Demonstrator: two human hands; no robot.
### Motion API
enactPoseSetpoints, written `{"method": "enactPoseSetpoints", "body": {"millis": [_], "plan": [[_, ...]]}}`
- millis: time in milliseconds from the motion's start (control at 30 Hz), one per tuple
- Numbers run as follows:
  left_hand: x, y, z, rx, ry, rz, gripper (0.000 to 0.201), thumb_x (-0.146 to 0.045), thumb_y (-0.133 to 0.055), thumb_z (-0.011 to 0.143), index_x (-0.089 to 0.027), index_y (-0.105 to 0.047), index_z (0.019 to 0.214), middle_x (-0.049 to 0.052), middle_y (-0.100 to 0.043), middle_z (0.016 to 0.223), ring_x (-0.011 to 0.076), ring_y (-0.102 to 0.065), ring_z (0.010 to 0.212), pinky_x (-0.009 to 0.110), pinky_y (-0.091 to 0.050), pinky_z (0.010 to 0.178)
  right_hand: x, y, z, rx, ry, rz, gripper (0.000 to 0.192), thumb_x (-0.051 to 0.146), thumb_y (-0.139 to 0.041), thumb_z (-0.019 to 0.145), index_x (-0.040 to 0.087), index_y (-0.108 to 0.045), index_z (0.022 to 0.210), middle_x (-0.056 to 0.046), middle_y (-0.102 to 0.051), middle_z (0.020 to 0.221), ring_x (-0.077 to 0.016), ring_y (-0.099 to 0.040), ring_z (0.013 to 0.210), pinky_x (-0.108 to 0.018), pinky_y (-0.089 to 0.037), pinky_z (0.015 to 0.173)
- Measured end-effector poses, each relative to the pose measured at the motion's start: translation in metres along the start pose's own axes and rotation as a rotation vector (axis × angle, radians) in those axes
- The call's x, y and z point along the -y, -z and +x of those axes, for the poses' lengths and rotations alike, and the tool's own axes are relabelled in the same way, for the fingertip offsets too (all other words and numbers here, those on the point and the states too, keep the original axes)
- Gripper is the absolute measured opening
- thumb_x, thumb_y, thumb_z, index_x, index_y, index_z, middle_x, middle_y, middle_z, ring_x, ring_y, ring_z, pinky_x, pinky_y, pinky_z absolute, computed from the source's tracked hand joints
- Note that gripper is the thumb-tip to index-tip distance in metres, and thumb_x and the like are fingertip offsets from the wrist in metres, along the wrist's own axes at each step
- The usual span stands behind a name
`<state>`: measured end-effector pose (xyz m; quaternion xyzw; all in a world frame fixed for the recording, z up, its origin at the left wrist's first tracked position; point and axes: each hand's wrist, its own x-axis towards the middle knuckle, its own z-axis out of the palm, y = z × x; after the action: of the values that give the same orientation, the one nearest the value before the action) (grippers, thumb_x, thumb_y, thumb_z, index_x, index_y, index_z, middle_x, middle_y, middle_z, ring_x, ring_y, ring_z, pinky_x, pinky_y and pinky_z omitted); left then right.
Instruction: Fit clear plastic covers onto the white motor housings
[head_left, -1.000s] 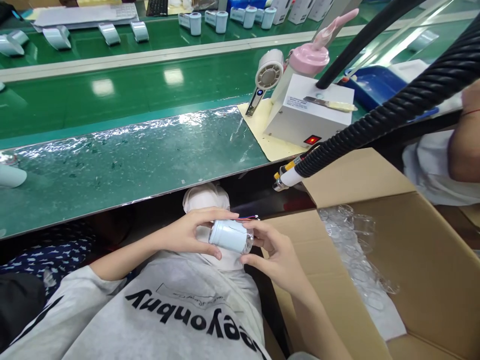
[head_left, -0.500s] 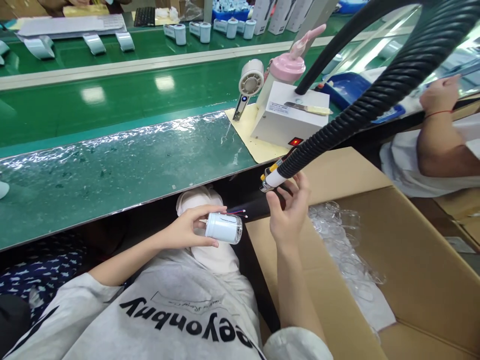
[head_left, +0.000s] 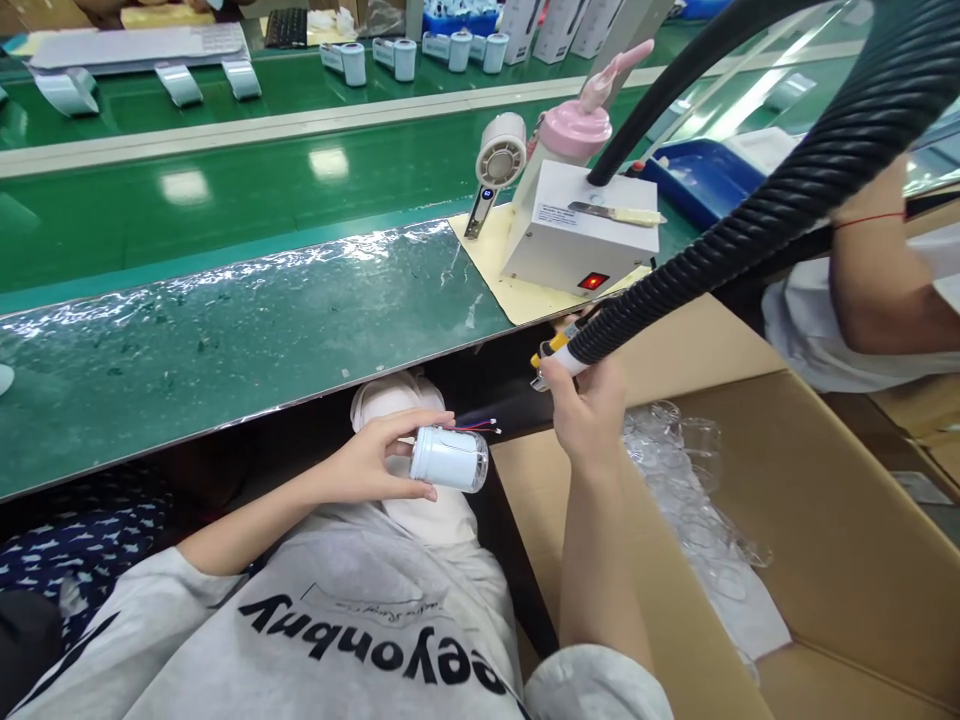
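Note:
My left hand (head_left: 390, 455) is closed around a pale blue cylinder (head_left: 446, 460) with a clear end, held sideways above my lap. Thin red and blue wires (head_left: 480, 427) with small white plugs stick out beside it. To the right, my right hand (head_left: 592, 405) wraps round the white end of a nozzle (head_left: 566, 360), which has a yellow part and a metal tip. A thick black ribbed hose (head_left: 697, 255) runs from this nozzle to the upper right. The nozzle tip points left, a short way from the cylinder and apart from it.
A white box with a lit red switch (head_left: 592, 282) stands on the bench beside a small handheld fan (head_left: 499, 165) and a pink-lidded bottle (head_left: 574, 130). An open carton (head_left: 810, 480) holds clear plastic parts (head_left: 697, 480). A co-worker's arm (head_left: 870, 270) is at right.
My right hand has moved up and closed on the nozzle, which has shifted slightly to the right. The left hand holds the cylinder almost where it was.

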<state>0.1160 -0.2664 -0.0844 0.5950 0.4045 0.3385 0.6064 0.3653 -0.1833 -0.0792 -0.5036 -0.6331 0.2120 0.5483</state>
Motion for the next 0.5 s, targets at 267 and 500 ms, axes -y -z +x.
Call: {"method": "enactPoseSetpoints", "body": {"millis": [267, 500], "plan": [[-0.004, -0.002, 0.012, 0.065, -0.035, 0.037, 0.074, -0.031, -0.089, 0.072, -0.026, -0.062, 0.141, 0.013, -0.063, 0.144, 0.0322, -0.057, 0.137, 0.043, -0.056, 0.106, 0.024, 0.026, -0.076, 0.231, 0.238, -0.106, 0.04, 0.036, -0.062, 0.096, 0.03, -0.058, 0.135, -0.012, -0.06, 0.124, -0.0307, -0.063, 0.113, -0.049, -0.058, 0.095], [0.019, -0.009, 0.068, 0.197, 0.033, -0.182, 0.086, -0.02, -0.094, 0.061, -0.021, -0.062, 0.14, 0.018, -0.062, 0.145, 0.0336, -0.061, 0.133, 0.048, -0.053, 0.109, -0.024, 0.022, -0.095, 0.434, -0.288, 0.395, 0.042, 0.045, -0.074, 0.09, 0.027, -0.064, 0.127, -0.013, -0.064, 0.135, -0.0303, -0.062, 0.128, -0.044, -0.057, 0.101]]}}
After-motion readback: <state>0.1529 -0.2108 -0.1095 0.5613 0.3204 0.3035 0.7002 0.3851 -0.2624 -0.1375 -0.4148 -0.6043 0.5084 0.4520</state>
